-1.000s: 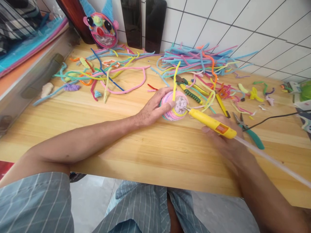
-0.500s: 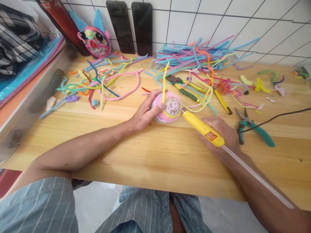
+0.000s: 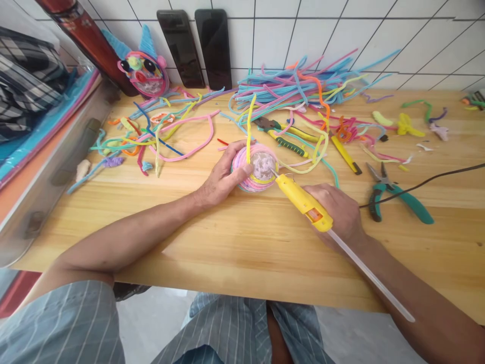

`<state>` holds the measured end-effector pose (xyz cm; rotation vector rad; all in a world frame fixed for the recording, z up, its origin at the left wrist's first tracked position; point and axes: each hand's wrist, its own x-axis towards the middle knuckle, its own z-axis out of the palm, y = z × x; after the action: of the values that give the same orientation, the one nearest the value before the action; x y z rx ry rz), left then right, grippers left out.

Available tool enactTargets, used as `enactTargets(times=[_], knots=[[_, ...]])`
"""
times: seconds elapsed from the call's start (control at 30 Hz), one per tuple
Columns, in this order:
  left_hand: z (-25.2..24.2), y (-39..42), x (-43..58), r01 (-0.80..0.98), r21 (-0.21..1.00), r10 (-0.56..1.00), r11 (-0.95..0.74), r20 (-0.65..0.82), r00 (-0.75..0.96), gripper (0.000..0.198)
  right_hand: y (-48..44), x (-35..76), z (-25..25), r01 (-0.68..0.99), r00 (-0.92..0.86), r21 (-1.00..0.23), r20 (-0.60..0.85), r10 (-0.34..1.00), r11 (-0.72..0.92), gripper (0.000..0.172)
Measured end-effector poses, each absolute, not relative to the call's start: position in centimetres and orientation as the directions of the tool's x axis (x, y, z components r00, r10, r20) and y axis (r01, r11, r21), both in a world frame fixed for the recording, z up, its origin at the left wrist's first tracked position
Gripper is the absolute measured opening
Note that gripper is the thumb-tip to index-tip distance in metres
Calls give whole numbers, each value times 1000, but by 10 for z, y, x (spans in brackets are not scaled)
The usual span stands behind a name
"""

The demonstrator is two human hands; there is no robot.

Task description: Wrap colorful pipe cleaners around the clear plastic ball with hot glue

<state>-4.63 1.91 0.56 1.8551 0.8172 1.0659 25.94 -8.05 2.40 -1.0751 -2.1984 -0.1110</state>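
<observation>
My left hand (image 3: 230, 172) is closed on a round ball wrapped in pastel pipe cleaners (image 3: 261, 167), with a whitish patch showing on its face. A yellow pipe cleaner (image 3: 250, 124) runs along the ball's rim and its free end stands up past my thumb. In my right hand (image 3: 337, 210) is a yellow hot glue gun (image 3: 303, 198), its nozzle at the right edge of the ball. A clear glue stick (image 3: 373, 275) sticks out from the back of the gun. Whether the nozzle touches the pipe cleaner is too small to tell.
Green-handled pliers (image 3: 397, 192) lie at right beside a black cord (image 3: 435, 178). Behind the ball are yellow-green pliers (image 3: 286, 141), a yellow utility knife (image 3: 345, 153) and a pipe cleaner pile (image 3: 280, 91). Two phones (image 3: 214, 48) and a horned figure (image 3: 147, 76) stand by the wall.
The glue gun's nozzle has moved slightly along the ball's right edge, and the gun's back end has swung a little left. The whole view has shifted slightly. Both holds are unchanged.
</observation>
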Motion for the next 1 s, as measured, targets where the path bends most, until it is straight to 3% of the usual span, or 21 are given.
enactTargets(times=[1.0], knots=[[4, 13, -44, 114, 875, 810, -471, 377, 450, 66, -88, 246, 28, 777, -435, -90, 640, 634, 623, 23]])
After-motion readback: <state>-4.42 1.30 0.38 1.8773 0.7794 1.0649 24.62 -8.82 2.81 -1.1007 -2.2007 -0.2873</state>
